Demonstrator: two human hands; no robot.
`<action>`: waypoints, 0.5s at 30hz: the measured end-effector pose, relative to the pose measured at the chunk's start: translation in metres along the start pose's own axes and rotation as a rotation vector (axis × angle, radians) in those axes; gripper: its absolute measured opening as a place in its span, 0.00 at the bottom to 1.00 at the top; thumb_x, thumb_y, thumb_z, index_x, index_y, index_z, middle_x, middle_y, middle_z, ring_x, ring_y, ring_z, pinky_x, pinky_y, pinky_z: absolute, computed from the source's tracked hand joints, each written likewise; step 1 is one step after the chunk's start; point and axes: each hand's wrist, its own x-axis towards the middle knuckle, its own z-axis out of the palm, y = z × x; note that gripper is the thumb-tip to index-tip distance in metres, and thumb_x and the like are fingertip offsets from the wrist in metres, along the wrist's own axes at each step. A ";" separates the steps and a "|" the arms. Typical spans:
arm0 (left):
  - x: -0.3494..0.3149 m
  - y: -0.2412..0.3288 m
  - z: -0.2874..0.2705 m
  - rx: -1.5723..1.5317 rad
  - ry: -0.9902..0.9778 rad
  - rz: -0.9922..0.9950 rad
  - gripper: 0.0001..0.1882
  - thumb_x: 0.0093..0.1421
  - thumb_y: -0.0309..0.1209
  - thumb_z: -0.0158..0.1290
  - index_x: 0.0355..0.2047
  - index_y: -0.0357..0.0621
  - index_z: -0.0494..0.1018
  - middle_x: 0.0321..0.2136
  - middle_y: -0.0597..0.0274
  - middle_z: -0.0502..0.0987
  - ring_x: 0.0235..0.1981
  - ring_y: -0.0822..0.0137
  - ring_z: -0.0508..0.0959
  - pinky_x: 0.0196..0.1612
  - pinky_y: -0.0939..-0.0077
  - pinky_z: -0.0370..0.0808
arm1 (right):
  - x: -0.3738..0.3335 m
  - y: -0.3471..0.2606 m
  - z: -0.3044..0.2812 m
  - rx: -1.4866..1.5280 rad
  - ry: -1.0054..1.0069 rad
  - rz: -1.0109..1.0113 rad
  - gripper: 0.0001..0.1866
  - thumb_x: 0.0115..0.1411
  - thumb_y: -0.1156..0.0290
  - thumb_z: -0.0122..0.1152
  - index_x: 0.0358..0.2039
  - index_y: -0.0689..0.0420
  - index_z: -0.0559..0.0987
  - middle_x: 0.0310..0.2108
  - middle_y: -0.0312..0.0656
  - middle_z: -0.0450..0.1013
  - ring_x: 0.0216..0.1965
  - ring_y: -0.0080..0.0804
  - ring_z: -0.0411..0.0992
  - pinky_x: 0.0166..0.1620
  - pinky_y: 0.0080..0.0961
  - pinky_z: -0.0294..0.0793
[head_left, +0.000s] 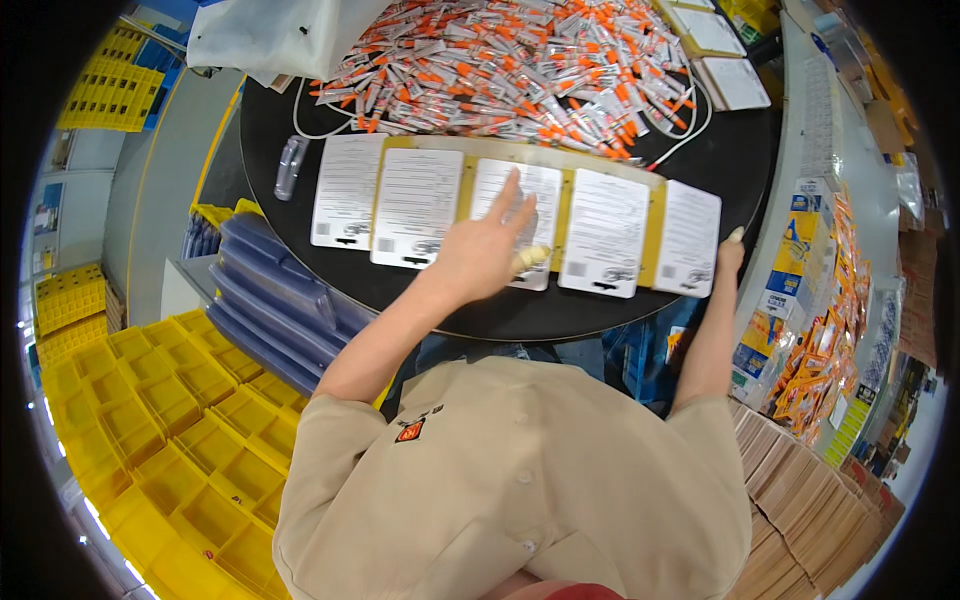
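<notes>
Left hand (482,252) is over the middle card (547,200), fingers extended and grasping nothing, covering part of its print, contact unclear; right hand (730,256) is at the rightmost card's (690,238) outer edge, its grip impossible to tell; five white cards lie in a row on a yellow tray (655,232) at the near side of a black table (480,320); behind, orange-capped tubes (500,75) crowd the tray's far edge, with a white bag (270,38) overhanging at left; a clear plastic piece (290,168) lies left of the row; blue (265,285) and yellow stacks (170,430) stand left, cardboard (790,500) right.
</notes>
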 end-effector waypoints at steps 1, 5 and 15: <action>0.002 0.006 0.004 -0.019 -0.110 0.014 0.36 0.58 0.45 0.53 0.63 0.42 0.56 0.65 0.40 0.48 0.36 0.41 0.78 0.38 0.55 0.76 | -0.028 -0.004 -0.007 0.046 -0.028 0.009 0.42 0.65 0.39 0.33 0.37 0.73 0.76 0.39 0.67 0.73 0.45 0.64 0.70 0.48 0.49 0.69; -0.004 -0.038 -0.003 0.094 -0.082 -0.128 0.38 0.62 0.55 0.42 0.60 0.33 0.58 0.64 0.36 0.49 0.45 0.41 0.76 0.42 0.56 0.76 | -0.176 -0.028 -0.014 0.368 0.097 0.105 0.28 0.67 0.50 0.42 0.34 0.69 0.74 0.34 0.62 0.74 0.37 0.57 0.72 0.42 0.43 0.69; -0.019 -0.064 -0.041 -0.276 0.416 -0.084 0.27 0.58 0.41 0.55 0.52 0.36 0.69 0.53 0.43 0.70 0.49 0.44 0.74 0.51 0.61 0.71 | -0.367 -0.084 -0.111 0.785 -1.115 -0.005 0.17 0.68 0.62 0.45 0.35 0.63 0.77 0.24 0.41 0.76 0.24 0.25 0.76 0.28 0.18 0.73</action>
